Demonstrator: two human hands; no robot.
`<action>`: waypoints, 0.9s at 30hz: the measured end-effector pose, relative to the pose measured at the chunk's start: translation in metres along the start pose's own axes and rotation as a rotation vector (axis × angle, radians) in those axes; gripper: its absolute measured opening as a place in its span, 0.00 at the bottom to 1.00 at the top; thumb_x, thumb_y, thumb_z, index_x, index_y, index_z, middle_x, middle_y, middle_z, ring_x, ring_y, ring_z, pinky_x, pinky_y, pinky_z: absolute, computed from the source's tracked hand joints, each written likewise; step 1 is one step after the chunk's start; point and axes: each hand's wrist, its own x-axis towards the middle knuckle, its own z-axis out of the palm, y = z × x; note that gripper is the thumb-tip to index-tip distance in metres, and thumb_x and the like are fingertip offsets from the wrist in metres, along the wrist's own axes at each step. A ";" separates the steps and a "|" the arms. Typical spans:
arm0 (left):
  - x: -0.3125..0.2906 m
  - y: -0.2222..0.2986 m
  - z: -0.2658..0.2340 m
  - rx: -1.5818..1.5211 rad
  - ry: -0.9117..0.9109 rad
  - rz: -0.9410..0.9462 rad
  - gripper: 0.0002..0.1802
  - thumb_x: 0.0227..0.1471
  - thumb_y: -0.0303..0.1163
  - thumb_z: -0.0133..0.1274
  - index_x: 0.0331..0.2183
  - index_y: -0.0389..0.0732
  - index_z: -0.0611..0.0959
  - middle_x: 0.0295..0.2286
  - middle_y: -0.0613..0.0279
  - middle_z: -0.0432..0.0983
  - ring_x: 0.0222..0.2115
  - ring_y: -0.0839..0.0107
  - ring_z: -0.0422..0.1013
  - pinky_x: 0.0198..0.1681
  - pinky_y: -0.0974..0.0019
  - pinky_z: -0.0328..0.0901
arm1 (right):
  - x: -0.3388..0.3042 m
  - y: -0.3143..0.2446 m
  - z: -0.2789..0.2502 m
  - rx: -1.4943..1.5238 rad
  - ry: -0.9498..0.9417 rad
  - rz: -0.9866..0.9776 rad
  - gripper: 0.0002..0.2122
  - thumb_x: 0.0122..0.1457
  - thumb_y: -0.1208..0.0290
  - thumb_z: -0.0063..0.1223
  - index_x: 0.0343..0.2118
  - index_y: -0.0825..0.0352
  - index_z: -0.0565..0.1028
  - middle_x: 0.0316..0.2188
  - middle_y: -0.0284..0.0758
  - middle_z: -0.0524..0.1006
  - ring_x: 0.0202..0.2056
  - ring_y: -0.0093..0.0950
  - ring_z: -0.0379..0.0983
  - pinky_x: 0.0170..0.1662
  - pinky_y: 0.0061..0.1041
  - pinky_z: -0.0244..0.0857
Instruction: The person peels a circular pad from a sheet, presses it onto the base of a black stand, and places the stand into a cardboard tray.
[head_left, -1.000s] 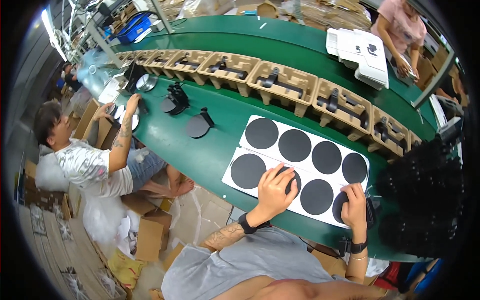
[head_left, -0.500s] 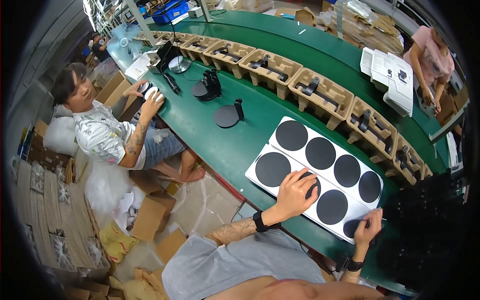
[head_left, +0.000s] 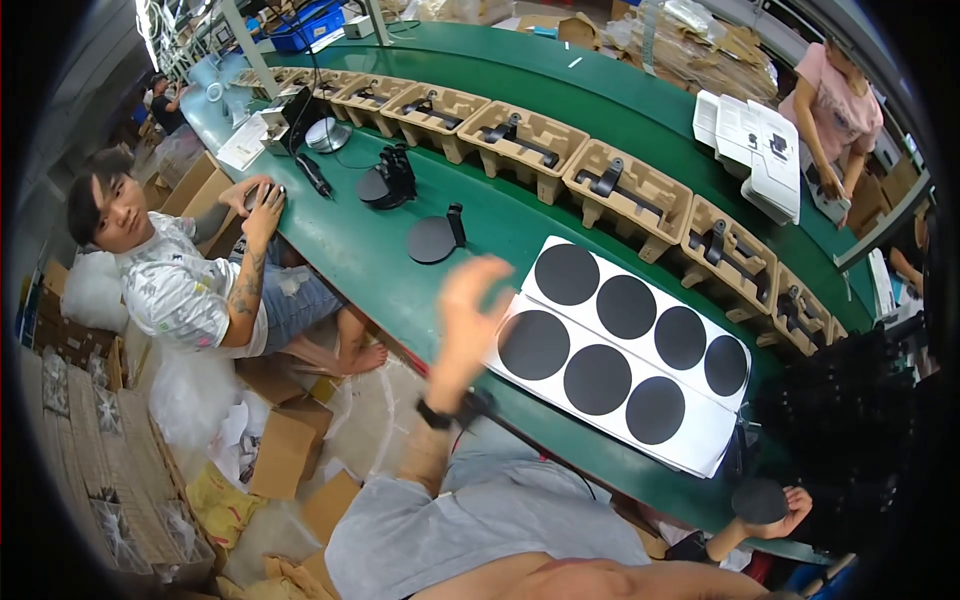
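Note:
My right hand, low at the right by the table's front edge, holds a black round pad by its rim, the pad's flat face turned up. My left hand is smeared by motion above the table, left of the pad sheets. Its thumb and fingers are apart, with nothing seen between them. Beyond it stands a black round base with a short upright arm. Two white backing sheets lie side by side, carrying several black round pads; the right end of the near sheet is bare.
A row of brown pulp trays with black parts lines the table's far side. Another black stand and a black hand tool lie farther left. One co-worker sits at the left; another works across the conveyor.
My left hand has left the sheets and moved left toward the black base. My right hand has taken the pad off the near sheet's right end and drawn it toward me.

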 end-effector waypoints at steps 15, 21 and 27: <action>0.095 -0.188 -0.057 0.421 -0.495 -0.146 0.46 0.24 0.42 0.70 0.50 0.38 0.74 0.41 0.48 0.74 0.45 0.51 0.65 0.53 0.56 0.60 | 0.025 -0.024 0.242 0.288 -0.623 -0.058 0.07 0.50 0.79 0.47 0.22 0.66 0.61 0.25 0.34 0.63 0.29 0.23 0.60 0.32 0.18 0.59; 0.083 -0.185 -0.066 -0.248 -0.122 -0.292 0.37 0.33 0.29 0.67 0.49 0.37 0.72 0.39 0.49 0.75 0.42 0.64 0.72 0.43 0.68 0.67 | 0.008 -0.054 0.305 0.510 -0.892 0.005 0.08 0.46 0.83 0.52 0.29 0.70 0.66 0.31 0.36 0.65 0.36 0.30 0.66 0.42 0.28 0.65; 0.050 0.005 -0.059 -1.584 -0.090 -0.521 0.37 0.51 0.57 0.32 0.56 0.44 0.65 0.50 0.47 0.68 0.49 0.50 0.67 0.50 0.46 0.64 | -0.030 -0.075 0.344 0.700 -0.870 0.436 0.07 0.52 0.81 0.56 0.28 0.68 0.67 0.28 0.31 0.66 0.27 0.17 0.68 0.26 0.15 0.67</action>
